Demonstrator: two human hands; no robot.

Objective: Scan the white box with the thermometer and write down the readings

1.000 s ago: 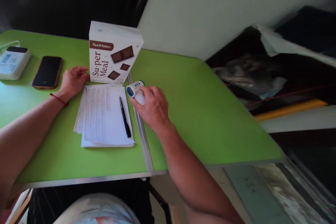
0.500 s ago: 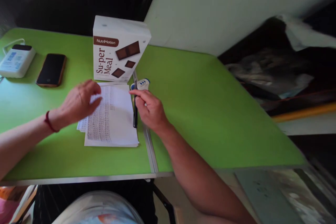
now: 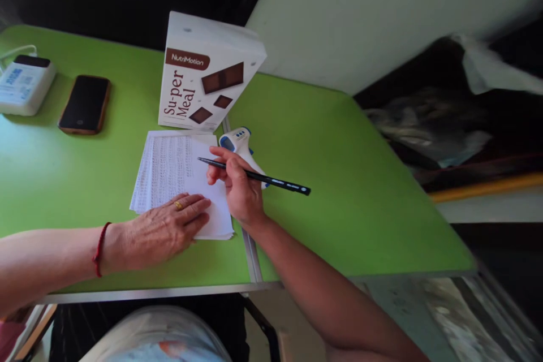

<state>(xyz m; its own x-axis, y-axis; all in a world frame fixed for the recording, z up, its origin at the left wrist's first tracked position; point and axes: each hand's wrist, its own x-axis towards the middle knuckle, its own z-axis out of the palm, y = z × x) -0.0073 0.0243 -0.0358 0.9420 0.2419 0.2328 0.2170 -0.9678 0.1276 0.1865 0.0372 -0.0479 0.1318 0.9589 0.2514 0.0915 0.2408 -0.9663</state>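
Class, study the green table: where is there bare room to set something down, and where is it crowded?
Widest: the right side of the table, between right arm and outer edge. Smaller: left, between phone and left forearm, and between phone and box. Crowded: the middle, with papers, pen, thermometer, left hand and right hand.

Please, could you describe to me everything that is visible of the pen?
The pen is slim, black and smooth, apparently plastic, with small pale markings near its rear end. Its pointed tip is uncapped. The right hand grips it between thumb and fingers, covering part of the barrel. It slants, tip over the written sheets, rear end out to the right. Whether the tip touches paper cannot be told.
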